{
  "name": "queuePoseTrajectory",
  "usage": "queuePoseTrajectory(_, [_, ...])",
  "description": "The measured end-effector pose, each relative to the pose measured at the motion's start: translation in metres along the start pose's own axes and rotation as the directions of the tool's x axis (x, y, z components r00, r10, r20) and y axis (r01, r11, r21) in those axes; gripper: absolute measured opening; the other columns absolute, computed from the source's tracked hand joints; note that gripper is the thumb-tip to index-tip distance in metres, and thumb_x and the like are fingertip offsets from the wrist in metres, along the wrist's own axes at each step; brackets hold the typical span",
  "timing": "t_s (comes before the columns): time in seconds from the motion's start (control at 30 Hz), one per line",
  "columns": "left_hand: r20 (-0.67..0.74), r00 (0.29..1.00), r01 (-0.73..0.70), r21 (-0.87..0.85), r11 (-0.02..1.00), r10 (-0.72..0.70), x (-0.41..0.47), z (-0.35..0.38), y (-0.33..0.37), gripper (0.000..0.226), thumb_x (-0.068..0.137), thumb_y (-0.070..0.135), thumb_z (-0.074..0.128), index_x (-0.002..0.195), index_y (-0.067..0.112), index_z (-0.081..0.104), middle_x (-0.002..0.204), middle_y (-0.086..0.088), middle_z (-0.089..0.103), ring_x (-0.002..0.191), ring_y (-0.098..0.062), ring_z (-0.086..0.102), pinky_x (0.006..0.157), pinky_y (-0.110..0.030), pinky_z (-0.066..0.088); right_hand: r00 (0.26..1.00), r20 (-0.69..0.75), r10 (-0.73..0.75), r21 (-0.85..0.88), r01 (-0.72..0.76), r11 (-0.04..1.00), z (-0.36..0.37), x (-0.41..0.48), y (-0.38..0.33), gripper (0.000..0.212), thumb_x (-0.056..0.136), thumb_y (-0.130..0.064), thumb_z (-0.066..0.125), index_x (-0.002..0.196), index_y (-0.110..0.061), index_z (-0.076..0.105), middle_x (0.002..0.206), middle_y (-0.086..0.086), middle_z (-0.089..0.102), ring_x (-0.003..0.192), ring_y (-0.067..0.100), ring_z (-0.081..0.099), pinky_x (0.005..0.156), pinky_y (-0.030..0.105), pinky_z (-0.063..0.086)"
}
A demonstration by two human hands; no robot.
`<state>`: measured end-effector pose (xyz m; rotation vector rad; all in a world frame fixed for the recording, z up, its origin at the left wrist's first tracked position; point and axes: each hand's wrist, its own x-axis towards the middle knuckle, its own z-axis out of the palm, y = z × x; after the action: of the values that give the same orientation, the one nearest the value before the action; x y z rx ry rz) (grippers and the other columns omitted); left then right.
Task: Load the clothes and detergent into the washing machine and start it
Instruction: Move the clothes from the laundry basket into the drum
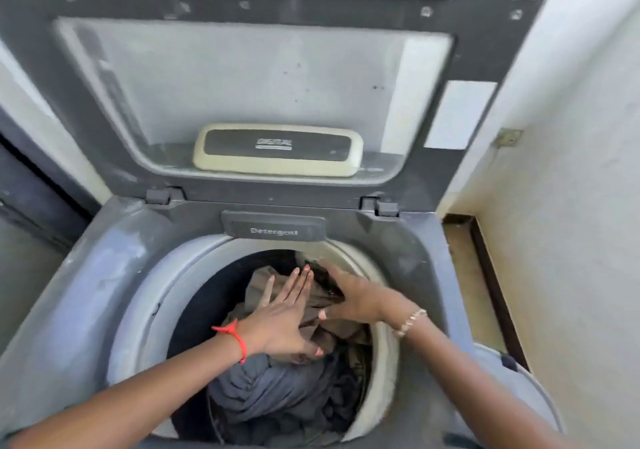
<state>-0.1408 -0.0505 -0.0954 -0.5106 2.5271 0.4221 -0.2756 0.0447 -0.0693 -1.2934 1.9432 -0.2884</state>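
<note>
- Left hand spread flat, right hand fingers loosely open, gripping nothing, pressing brown clothes into the drum, likely to settle the load.
- Lid propped upright for access; detergent drawer shut, seemingly awaiting soap.

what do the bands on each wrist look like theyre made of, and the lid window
Left wrist band: thin red thread or cord, matte, apparently knotted. Right wrist bracelet: small pale, slightly shiny links or beads, perhaps metal; too blurred to settle. Lid window: translucent grey glass or plastic, dusty and speckled.
</note>
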Motion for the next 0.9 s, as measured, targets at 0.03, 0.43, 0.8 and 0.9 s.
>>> queuePoseTrajectory(0.03, [-0.01,0.999,-0.043,-0.042,0.998,0.043,-0.003,-0.006,0.015,0.114,0.08,0.063,0.052,0.138,0.014,-0.033,0.142,0.005,-0.04,0.136,-0.012,-0.034,0.113,-0.043,-0.021,0.996,-0.079,-0.048,0.111,0.057,0.992,-0.014,-0.024,0.007,0.086,0.086,-0.026,0.063,0.148,-0.028,0.004,0.155,0.003,0.022,0.141,0.017,0.024,0.115,0.028,0.021])
queuePoseTrajectory(0.43, [-0.24,0.803,-0.582,-0.113,0.805,0.546,0.053,-0.043,0.279,0.101,0.089,0.05,0.048,0.136,0.025,-0.037,0.139,0.02,-0.046,0.128,0.01,-0.037,0.109,-0.021,-0.022,0.67,-0.479,0.567,0.823,0.118,0.556,0.018,-0.231,0.237,0.064,0.081,-0.016,0.066,0.133,-0.035,0.034,0.123,-0.01,0.057,0.117,0.006,0.054,0.091,0.015,0.049])
queuePoseTrajectory(0.8, [0.586,0.767,-0.433,0.173,0.884,0.261,0.299,0.146,0.384,0.103,0.085,0.036,0.063,0.146,0.007,-0.015,0.157,-0.005,-0.017,0.145,-0.019,-0.009,0.117,-0.035,0.004,0.657,-0.077,0.75,0.934,-0.214,0.284,0.212,-0.153,0.428,0.088,0.085,-0.016,0.064,0.147,-0.024,0.002,0.152,0.005,0.028,0.138,0.018,0.03,0.106,0.029,0.034])
queuePoseTrajectory(0.9, [0.666,0.731,-0.398,0.239,0.886,0.149,0.355,0.243,0.366,0.109,0.082,0.034,0.067,0.146,0.006,-0.017,0.156,-0.007,-0.018,0.145,-0.021,-0.011,0.118,-0.035,0.007,0.654,-0.049,0.755,0.866,-0.349,0.359,0.266,-0.119,0.477,0.093,0.083,-0.016,0.064,0.148,-0.021,-0.004,0.15,0.008,0.03,0.134,0.023,0.038,0.1,0.029,0.038])
